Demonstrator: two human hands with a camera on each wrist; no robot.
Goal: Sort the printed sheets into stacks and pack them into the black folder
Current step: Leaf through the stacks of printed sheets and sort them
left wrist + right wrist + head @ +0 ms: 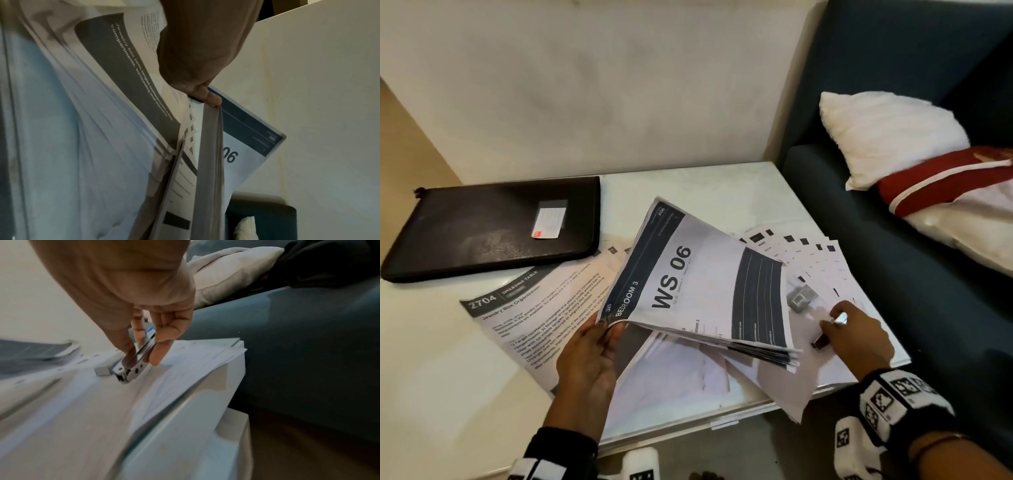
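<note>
Left hand (585, 356) pinches the corner of a thick printed-sheet stack topped "WS 06" (698, 284), lifted just right of the closed black zip folder (493, 226) on the white table (431, 359). Right hand (856, 332) grips a small metal stapler (131, 366) on fanned loose sheets (822, 270), well right of the folder. Likely sorting/binding step; next probably needs stack edges squared, then folder unzipped.

I sat before a glossy white rectangular worktop (722, 185) pushed against a plain off-white wall (619, 85) marked with faint grey smudges. To my right stood a dark teal fabric sofa (893, 240), its arm just beside the worktop's edge. On its seat a white ribbed cushion (887, 133) leaned, touching a red and white pillow (945, 185). A strip of beige floor (410, 144) showed at my far left. The light was soft and even.
</note>
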